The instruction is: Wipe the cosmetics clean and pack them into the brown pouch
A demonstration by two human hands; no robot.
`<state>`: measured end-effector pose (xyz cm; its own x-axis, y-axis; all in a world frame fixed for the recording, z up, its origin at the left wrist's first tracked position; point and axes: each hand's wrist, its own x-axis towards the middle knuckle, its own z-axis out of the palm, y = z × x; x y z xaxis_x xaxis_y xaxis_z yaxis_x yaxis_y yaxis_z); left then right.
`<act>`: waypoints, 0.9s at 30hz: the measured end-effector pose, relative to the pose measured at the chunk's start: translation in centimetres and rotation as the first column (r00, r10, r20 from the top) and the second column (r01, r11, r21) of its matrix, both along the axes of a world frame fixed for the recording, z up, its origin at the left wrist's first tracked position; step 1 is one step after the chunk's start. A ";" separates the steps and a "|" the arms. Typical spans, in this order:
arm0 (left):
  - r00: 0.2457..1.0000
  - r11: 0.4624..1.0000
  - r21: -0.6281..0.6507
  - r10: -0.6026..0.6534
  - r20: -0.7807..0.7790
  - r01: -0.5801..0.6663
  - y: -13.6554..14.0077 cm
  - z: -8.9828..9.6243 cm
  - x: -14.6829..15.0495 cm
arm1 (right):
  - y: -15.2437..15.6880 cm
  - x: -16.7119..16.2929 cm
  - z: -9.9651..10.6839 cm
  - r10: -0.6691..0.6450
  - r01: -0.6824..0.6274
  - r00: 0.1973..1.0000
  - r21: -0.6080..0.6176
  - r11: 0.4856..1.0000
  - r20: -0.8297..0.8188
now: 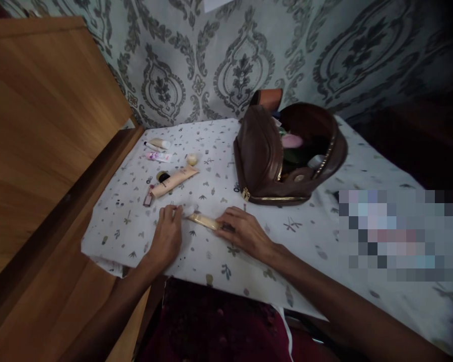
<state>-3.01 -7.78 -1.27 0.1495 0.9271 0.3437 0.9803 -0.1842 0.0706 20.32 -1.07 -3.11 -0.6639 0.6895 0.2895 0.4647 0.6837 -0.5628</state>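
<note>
My right hand [245, 234] has its fingers closed on one end of a slim pale-gold tube [203, 221], held low over the table. At the tube's other end is a clear, thin part [187, 211]; whether it is a cap or a wrapper is unclear. My left hand [168, 234] is closed beside that clear part, fingertips pinched together; what they grip is too small to make out. Just beyond my left hand lie a peach squeeze tube [175, 181], a small dark pink bottle [148, 196] and a round black-and-yellow item [162, 176].
A brown leather bag [260, 151] stands unzipped at the back right, with several things inside. Small tubes [159, 157] and a little round pot [192, 159] lie at the back left of the patterned tablecloth [219, 141]. A wooden cabinet [53, 100] borders the left; a blurred-out patch covers the right.
</note>
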 end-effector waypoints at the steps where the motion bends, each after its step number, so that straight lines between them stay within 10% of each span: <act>1: 0.999 1.000 -0.004 -0.002 -0.036 0.002 -0.1 0.1 0.7 | 0.0 0.0 -0.1 -0.012 0.012 1.000 -0.008 1.000 -0.004; 13: 0.940 0.936 -0.093 -0.340 -0.007 0.338 -1.4 0.5 6.3 | -0.2 0.2 -1.0 -0.055 0.053 0.996 -0.035 0.998 -0.076; 27: 0.995 0.998 -0.024 -0.048 0.083 0.050 1.8 0.8 -0.9 | -0.2 0.0 -0.3 -0.027 0.034 0.997 0.089 0.995 -0.077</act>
